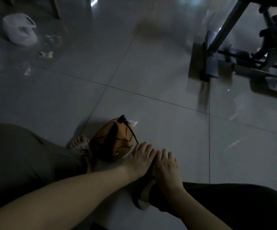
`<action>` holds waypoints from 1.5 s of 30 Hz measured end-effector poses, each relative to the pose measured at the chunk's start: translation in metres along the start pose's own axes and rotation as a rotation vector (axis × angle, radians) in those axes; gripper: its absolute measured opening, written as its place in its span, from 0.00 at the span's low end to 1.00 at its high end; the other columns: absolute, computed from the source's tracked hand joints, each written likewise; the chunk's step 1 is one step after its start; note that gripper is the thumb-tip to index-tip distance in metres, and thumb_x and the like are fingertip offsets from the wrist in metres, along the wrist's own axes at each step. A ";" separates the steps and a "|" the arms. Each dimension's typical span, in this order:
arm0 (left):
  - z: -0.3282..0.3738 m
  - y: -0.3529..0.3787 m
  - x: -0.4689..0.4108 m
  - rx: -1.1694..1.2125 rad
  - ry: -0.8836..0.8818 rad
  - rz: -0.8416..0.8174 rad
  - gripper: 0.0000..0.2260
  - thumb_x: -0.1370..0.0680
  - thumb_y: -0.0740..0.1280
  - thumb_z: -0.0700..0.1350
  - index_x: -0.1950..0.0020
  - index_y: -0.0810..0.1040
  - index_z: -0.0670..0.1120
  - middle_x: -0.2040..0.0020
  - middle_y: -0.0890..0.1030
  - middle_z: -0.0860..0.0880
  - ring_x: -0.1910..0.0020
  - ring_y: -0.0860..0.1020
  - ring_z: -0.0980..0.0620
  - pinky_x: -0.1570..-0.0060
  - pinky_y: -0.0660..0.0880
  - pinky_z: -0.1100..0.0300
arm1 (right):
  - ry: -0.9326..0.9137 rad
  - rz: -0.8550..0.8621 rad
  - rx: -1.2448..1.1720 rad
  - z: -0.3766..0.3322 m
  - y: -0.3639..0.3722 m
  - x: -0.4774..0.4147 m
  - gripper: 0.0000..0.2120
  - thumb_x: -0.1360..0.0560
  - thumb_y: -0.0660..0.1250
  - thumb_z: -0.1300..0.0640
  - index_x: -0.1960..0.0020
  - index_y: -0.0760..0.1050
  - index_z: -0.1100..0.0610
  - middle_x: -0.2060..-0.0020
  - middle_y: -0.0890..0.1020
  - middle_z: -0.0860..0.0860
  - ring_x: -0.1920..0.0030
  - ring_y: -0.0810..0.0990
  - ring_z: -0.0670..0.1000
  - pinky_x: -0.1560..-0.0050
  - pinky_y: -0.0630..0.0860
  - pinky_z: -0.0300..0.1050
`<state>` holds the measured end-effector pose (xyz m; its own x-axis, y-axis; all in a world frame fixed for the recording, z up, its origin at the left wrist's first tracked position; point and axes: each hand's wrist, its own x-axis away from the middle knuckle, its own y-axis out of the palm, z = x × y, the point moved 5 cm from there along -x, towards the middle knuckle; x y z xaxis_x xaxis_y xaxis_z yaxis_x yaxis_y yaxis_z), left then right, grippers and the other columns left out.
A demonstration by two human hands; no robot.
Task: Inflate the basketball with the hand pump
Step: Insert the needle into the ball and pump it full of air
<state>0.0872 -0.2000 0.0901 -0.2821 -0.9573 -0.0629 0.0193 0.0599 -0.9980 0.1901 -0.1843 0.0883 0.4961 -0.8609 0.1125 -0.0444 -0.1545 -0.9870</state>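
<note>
- Both the left hand (141,158) and the right hand (166,165) are curled round the pump (151,170).
- Just beyond the left fingers, along the pump's axis, the basketball (113,143) is found.

We note a dim room: glossy grey tiled floor (151,77), dark metal exercise frame (244,52), white plastic bag (19,29).

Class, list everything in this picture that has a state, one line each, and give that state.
basketball: deflated, caved in, lying on the floor.
hose: joined to the ball's upper edge, running down to the hands.
hand pump: gripped, mostly hidden; stroke position cannot be told.
left hand: curled round the pump.
right hand: curled round the pump.
plastic bag: crumpled, lying on the floor.
</note>
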 end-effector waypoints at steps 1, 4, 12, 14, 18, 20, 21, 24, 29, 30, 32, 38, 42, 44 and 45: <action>0.002 -0.002 0.000 0.015 -0.001 -0.023 0.12 0.24 0.54 0.45 0.46 0.73 0.45 0.51 0.75 0.44 0.53 0.73 0.45 0.51 0.76 0.51 | -0.002 -0.042 -0.001 0.001 0.003 0.001 0.07 0.25 0.64 0.55 0.48 0.71 0.54 0.56 0.72 0.52 0.59 0.70 0.52 0.61 0.74 0.48; 0.005 -0.014 0.001 0.054 -0.001 -0.113 0.11 0.23 0.54 0.43 0.45 0.73 0.45 0.49 0.76 0.45 0.51 0.74 0.46 0.49 0.76 0.51 | -0.006 -0.077 -0.027 0.005 -0.007 0.010 0.14 0.28 0.69 0.55 0.44 0.71 0.53 0.53 0.72 0.51 0.56 0.71 0.51 0.58 0.74 0.44; -0.017 -0.153 -0.016 0.173 0.063 0.303 0.17 0.25 0.49 0.44 0.48 0.76 0.43 0.52 0.75 0.44 0.52 0.72 0.45 0.51 0.72 0.53 | -0.093 0.403 0.042 -0.010 -0.152 0.012 0.16 0.30 0.57 0.64 0.43 0.73 0.58 0.52 0.72 0.54 0.54 0.71 0.53 0.54 0.72 0.47; -0.019 -0.181 -0.014 0.178 0.056 0.390 0.16 0.24 0.51 0.46 0.49 0.76 0.42 0.52 0.75 0.44 0.51 0.71 0.45 0.50 0.70 0.52 | -0.089 0.476 0.095 -0.013 -0.180 0.012 0.13 0.27 0.56 0.63 0.45 0.73 0.57 0.53 0.73 0.53 0.54 0.71 0.53 0.53 0.70 0.48; -0.014 -0.182 -0.007 0.159 0.040 0.425 0.16 0.23 0.52 0.47 0.50 0.76 0.42 0.53 0.76 0.43 0.52 0.72 0.45 0.51 0.71 0.52 | -0.089 0.522 0.089 -0.021 -0.184 0.022 0.15 0.23 0.49 0.56 0.49 0.73 0.58 0.56 0.73 0.54 0.58 0.70 0.54 0.58 0.69 0.50; -0.007 -0.152 -0.003 0.139 0.029 0.359 0.14 0.22 0.53 0.48 0.49 0.75 0.43 0.53 0.76 0.44 0.54 0.71 0.45 0.53 0.70 0.52 | -0.092 0.487 0.044 -0.019 -0.158 0.027 0.15 0.24 0.50 0.56 0.51 0.74 0.58 0.58 0.72 0.55 0.59 0.68 0.54 0.60 0.67 0.49; -0.005 -0.132 -0.003 0.119 0.024 0.304 0.13 0.21 0.53 0.48 0.48 0.73 0.43 0.53 0.75 0.44 0.54 0.70 0.45 0.54 0.70 0.51 | -0.094 0.455 0.029 -0.017 -0.142 0.028 0.14 0.25 0.50 0.57 0.51 0.74 0.58 0.59 0.72 0.55 0.60 0.67 0.54 0.61 0.66 0.48; -0.004 -0.085 -0.002 0.066 -0.003 0.171 0.08 0.21 0.52 0.46 0.48 0.68 0.45 0.54 0.74 0.44 0.56 0.69 0.44 0.57 0.70 0.50 | -0.083 0.368 0.033 -0.015 -0.102 0.022 0.08 0.26 0.56 0.60 0.51 0.73 0.58 0.59 0.71 0.55 0.61 0.66 0.53 0.64 0.67 0.47; -0.006 -0.037 -0.004 0.043 -0.003 0.100 0.03 0.21 0.57 0.45 0.51 0.66 0.46 0.56 0.72 0.45 0.57 0.69 0.46 0.59 0.69 0.51 | -0.039 0.223 0.068 -0.012 -0.052 0.010 0.08 0.30 0.68 0.63 0.52 0.72 0.59 0.61 0.70 0.56 0.63 0.64 0.53 0.66 0.69 0.47; -0.005 -0.028 -0.004 0.038 -0.004 0.094 0.03 0.22 0.58 0.45 0.51 0.66 0.46 0.56 0.72 0.45 0.58 0.69 0.46 0.59 0.70 0.51 | -0.031 0.172 0.087 -0.010 -0.040 0.008 0.07 0.28 0.67 0.62 0.51 0.72 0.59 0.60 0.70 0.55 0.63 0.63 0.53 0.65 0.68 0.47; -0.003 -0.014 -0.002 0.032 -0.008 0.066 0.04 0.23 0.62 0.45 0.51 0.68 0.46 0.55 0.72 0.46 0.57 0.69 0.46 0.59 0.70 0.52 | 0.002 0.048 0.097 -0.005 -0.018 0.005 0.06 0.25 0.62 0.59 0.48 0.70 0.57 0.58 0.68 0.55 0.61 0.63 0.53 0.62 0.68 0.48; -0.002 0.000 -0.005 0.018 -0.038 -0.061 0.06 0.23 0.61 0.44 0.48 0.70 0.46 0.54 0.74 0.46 0.56 0.71 0.47 0.58 0.70 0.53 | 0.002 -0.061 0.059 0.001 -0.002 -0.002 0.07 0.24 0.62 0.57 0.46 0.69 0.55 0.54 0.70 0.53 0.58 0.66 0.52 0.57 0.73 0.49; -0.002 -0.022 0.000 0.099 -0.011 -0.084 0.08 0.22 0.61 0.44 0.44 0.72 0.46 0.48 0.75 0.45 0.50 0.73 0.45 0.50 0.72 0.53 | -0.001 -0.044 -0.018 -0.003 -0.027 0.010 0.10 0.26 0.66 0.58 0.45 0.71 0.56 0.52 0.73 0.54 0.56 0.71 0.53 0.59 0.71 0.46; -0.005 -0.053 -0.008 0.173 0.022 0.000 0.09 0.23 0.58 0.45 0.45 0.73 0.46 0.49 0.75 0.46 0.49 0.72 0.45 0.48 0.73 0.51 | -0.004 0.100 -0.047 -0.003 -0.061 0.012 0.10 0.30 0.67 0.60 0.49 0.72 0.57 0.56 0.73 0.54 0.59 0.70 0.53 0.63 0.65 0.45; -0.007 -0.076 -0.012 0.202 0.032 0.068 0.12 0.24 0.55 0.45 0.46 0.74 0.45 0.50 0.75 0.46 0.50 0.72 0.46 0.48 0.73 0.51 | -0.015 0.194 -0.043 -0.003 -0.083 0.012 0.10 0.32 0.65 0.59 0.50 0.72 0.57 0.57 0.73 0.54 0.60 0.70 0.54 0.63 0.64 0.45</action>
<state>0.0821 -0.1908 0.1662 -0.3043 -0.9432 -0.1335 0.2299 0.0633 -0.9711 0.1973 -0.1835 0.1723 0.4875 -0.8693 -0.0813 -0.1773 -0.0074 -0.9841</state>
